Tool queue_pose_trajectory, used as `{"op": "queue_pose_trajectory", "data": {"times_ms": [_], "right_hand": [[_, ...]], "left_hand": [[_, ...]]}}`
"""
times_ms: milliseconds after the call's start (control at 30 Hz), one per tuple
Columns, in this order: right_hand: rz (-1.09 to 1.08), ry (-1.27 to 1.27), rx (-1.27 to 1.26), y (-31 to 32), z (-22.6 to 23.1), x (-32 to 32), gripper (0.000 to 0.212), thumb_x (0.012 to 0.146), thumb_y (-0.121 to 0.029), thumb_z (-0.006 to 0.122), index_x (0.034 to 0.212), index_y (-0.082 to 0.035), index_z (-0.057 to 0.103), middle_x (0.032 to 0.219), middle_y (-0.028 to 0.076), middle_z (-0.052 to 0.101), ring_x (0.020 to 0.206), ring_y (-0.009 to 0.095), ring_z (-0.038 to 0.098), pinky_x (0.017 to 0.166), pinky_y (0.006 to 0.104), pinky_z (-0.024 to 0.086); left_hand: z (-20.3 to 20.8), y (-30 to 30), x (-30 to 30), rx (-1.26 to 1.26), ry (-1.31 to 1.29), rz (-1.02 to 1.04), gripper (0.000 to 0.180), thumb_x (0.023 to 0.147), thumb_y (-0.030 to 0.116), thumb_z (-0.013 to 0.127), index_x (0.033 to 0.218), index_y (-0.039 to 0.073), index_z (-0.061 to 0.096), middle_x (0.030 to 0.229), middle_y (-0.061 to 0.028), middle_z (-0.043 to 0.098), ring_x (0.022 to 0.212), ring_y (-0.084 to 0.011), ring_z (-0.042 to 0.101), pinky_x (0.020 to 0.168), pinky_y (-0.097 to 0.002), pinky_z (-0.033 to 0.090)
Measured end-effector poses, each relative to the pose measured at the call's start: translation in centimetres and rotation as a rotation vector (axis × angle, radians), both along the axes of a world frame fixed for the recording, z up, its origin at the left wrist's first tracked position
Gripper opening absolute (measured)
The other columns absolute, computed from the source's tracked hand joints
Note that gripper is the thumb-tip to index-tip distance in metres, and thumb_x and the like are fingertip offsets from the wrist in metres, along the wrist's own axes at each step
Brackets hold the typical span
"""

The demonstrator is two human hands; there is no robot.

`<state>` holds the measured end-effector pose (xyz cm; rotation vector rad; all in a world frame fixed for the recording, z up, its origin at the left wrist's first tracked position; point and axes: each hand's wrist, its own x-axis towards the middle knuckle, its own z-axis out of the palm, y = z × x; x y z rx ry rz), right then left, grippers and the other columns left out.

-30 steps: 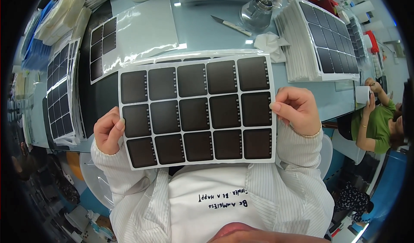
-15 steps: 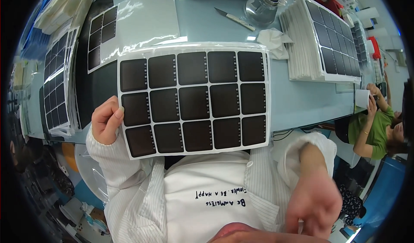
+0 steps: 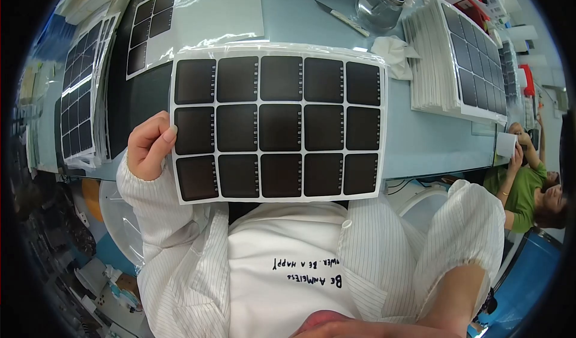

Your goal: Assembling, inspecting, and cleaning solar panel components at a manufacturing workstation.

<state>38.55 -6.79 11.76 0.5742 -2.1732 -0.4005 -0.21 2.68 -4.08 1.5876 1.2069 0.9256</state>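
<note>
My left hand [image 3: 151,146] pinches the left edge of a white sheet [image 3: 278,198] between thumb and fingers. Rows of dark, rounded squares with small light marks along their sides cover the sheet. It is held up over the near table edge, in front of my chest. Shiny clear film shows along its top edge. My right arm, in a striped white sleeve, bends down to the lower edge of the picture; the hand itself is out of sight.
Stacks of similar sheets stand at left [image 3: 78,98] and right [image 3: 438,68]. A partly covered sheet [image 3: 219,11] lies behind. A craft knife [image 3: 342,18], glass jar [image 3: 380,8] and crumpled tissue [image 3: 393,56] are at the back. A person in green [image 3: 528,188] sits at far right.
My right hand has dropped down and out of the picture, its sleeve swinging outward. The sheet in my left hand sits slightly higher and farther right in view, and the whole view has shifted a little.
</note>
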Motion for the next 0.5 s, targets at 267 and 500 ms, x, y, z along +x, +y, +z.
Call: {"op": "queue_pose_trajectory", "data": {"times_ms": [267, 500], "right_hand": [[-0.226, 0.179, 0.316, -12.7, 2.1, 3.7, 0.059, 0.092, -0.034, 0.053, 0.135, -0.001, 0.033, 0.14, 0.011, 0.038, 0.13, 0.022, 0.032, 0.11, 0.0368, 0.024], [-0.402, 0.402, 0.532, -19.1, 4.4, 13.2, 0.058, 0.092, -0.035, 0.053, 0.135, -0.001, 0.033, 0.14, 0.012, 0.038, 0.13, 0.022, 0.032, 0.11, 0.0366, 0.024]], "left_hand": [[-1.3, -0.3, -0.7, 0.041, -0.019, -0.013, 0.024, 0.086, 0.01, 0.051, 0.065, 0.001, 0.046, 0.064, -0.0025, 0.043, 0.058, -0.0107, 0.037, 0.056, -0.0247, 0.03], [-0.2, -0.6, -0.4, 0.007, 0.003, 0.014, 0.024, 0.087, 0.01, 0.051, 0.065, 0.001, 0.045, 0.064, -0.0023, 0.043, 0.058, -0.0107, 0.036, 0.056, -0.0245, 0.03]]}}
